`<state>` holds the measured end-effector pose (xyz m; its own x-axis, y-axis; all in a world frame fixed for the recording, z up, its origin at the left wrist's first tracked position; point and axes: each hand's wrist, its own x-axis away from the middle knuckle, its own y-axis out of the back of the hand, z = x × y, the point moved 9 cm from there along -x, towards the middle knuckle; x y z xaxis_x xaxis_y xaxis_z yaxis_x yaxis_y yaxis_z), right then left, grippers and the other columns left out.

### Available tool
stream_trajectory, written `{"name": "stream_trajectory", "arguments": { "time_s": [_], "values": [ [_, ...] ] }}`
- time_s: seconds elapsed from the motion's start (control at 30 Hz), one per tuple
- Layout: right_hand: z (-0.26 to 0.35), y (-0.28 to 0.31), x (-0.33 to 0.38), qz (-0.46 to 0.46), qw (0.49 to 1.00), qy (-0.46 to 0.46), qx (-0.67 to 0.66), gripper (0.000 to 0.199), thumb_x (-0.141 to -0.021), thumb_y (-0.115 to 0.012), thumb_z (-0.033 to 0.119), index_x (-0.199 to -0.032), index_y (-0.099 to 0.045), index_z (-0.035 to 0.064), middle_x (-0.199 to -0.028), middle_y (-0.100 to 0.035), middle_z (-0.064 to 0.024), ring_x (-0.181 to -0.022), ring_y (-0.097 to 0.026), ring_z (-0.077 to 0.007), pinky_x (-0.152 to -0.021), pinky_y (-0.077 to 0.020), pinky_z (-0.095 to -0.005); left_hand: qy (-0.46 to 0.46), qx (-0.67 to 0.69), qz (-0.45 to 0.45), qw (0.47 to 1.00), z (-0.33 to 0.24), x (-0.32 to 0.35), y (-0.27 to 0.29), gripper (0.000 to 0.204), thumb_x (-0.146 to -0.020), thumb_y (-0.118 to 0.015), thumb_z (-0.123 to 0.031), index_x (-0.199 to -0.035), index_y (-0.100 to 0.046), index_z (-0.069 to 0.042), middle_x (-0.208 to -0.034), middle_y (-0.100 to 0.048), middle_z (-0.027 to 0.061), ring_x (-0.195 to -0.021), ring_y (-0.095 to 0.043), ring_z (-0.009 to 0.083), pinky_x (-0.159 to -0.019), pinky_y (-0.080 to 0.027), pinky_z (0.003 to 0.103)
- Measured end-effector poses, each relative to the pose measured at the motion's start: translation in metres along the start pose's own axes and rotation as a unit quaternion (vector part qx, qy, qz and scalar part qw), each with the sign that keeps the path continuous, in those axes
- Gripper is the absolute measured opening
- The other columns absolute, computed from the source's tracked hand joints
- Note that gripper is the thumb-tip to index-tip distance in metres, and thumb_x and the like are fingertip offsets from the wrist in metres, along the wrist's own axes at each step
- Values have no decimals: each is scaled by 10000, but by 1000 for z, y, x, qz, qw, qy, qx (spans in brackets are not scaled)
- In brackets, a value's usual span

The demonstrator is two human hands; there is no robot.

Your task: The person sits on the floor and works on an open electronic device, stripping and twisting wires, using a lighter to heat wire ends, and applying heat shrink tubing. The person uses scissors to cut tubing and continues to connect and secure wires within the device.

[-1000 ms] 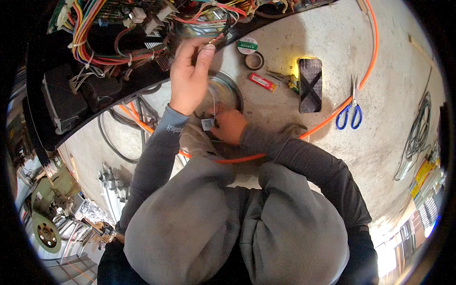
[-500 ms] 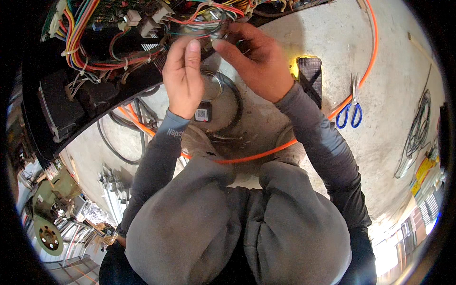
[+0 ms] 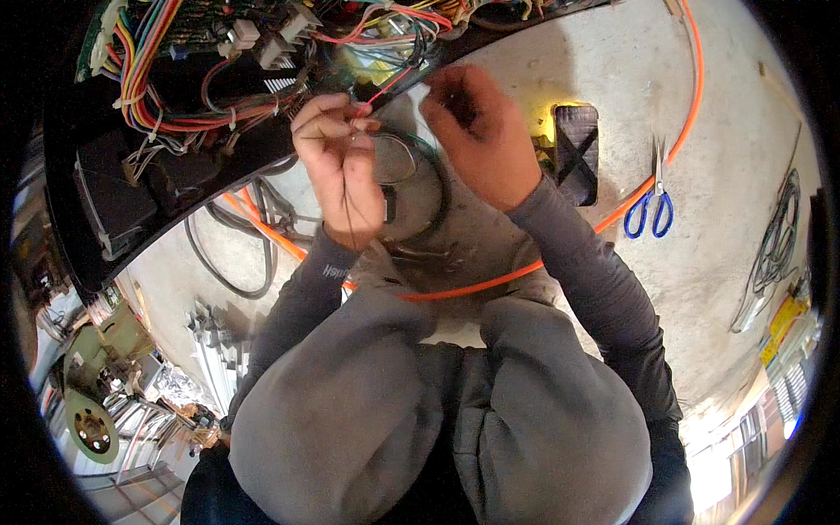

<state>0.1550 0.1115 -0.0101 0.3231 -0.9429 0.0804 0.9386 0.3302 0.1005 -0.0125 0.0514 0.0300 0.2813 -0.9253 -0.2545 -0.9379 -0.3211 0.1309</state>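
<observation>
My left hand (image 3: 343,171) is closed, its thumb and fingers pinching a thin red wire (image 3: 389,89). That wire runs up to the wire bundle in the black housing (image 3: 166,188). A thin dark strand also hangs down over the palm. To its right, apart from it, my right hand (image 3: 490,136) hovers over the floor just below the housing's edge. Its fingers are curled and smeared by motion, so I cannot make out whether anything is in them. Colored wires (image 3: 144,70) and a green circuit board (image 3: 197,22) fill the housing.
An orange hose (image 3: 472,287) curves across the concrete floor past my feet. Blue-handled scissors (image 3: 649,210) lie beside it at the right. A dark quilted-looking block (image 3: 577,153) with a yellow glow stands nearer. Black cables (image 3: 241,289) coil at the left, and a grey cable (image 3: 770,236) lies far right.
My hands were together at the wire bundle and have since moved apart and lower. The left hand now has the red wire stretched out from the bundle.
</observation>
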Motion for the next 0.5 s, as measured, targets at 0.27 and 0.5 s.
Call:
{"name": "stream_trajectory", "arguments": {
  "time_s": [0.27,0.5],
  "values": [
    [-10,-37,7,110,982,65,-136,262,-1039,-545,88,-1274,-634,15,-1224,-698,-167,-1179,-658,-266,-992,-524,-390,121,153,48,980,35,28,18,501,-937,-557,-13,-1414,-405,-1,-1403,-561,190,-1316,-568,330,-1159,-405,467],
    [-14,-44,-3,151,976,57,-148,271,-1062,-499,42,-1306,-618,24,-1179,-693,-103,-1177,-646,-191,-1062,-481,-326,197,-27,-8,980,38,47,23,369,-1045,-606,-93,-1375,-488,24,-1320,-635,136,-1226,-612,204,-1104,-444,355]
  ]
}}
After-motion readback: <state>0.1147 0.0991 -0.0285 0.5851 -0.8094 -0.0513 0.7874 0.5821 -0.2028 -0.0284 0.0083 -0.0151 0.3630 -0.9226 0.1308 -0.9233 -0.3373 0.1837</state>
